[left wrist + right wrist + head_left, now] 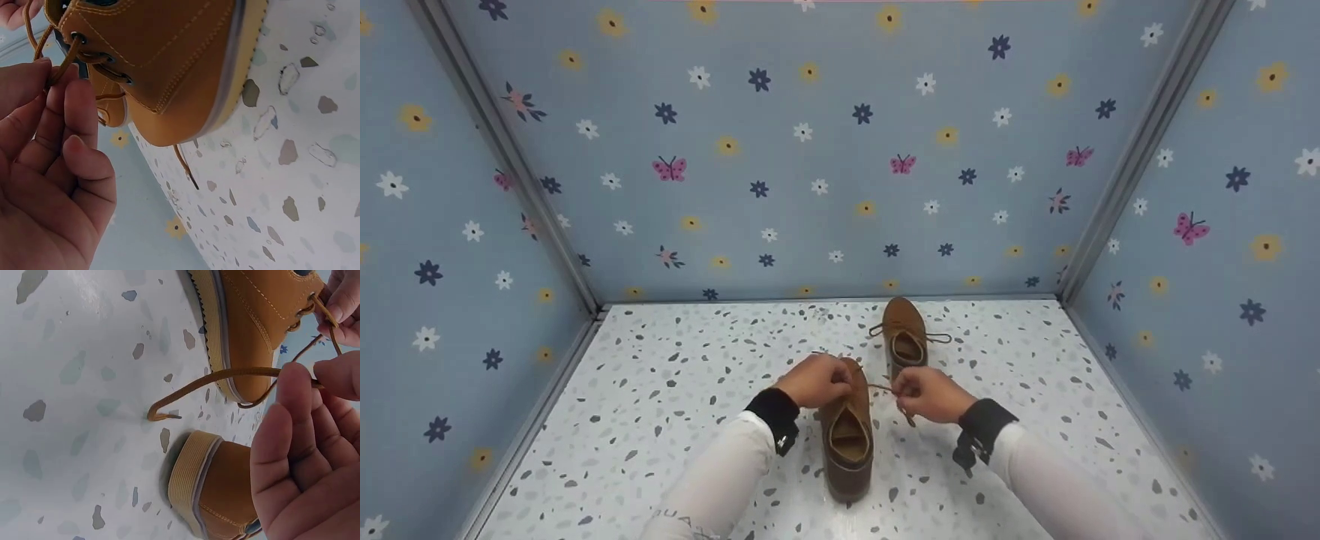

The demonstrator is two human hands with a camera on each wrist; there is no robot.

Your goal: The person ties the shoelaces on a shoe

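A brown lace-up shoe (849,450) stands on the floor between both hands, its toe away from me. Over its eyelets, my left hand (816,381) pinches the brown shoelace (72,59) between thumb and fingertips. To the right of the shoe, my right hand (934,395) pinches another stretch of lace (236,373) between thumb and index finger. A strand runs between the hands, and the lace's tipped end hangs down below the right hand. One more loose lace end lies by the shoe's toe in the left wrist view.
The matching brown shoe (904,330) stands farther ahead and to the right, near the back wall, with lace loops out to both sides. Blue flowered panels (832,150) enclose the speckled white floor (697,420) at the back and sides.
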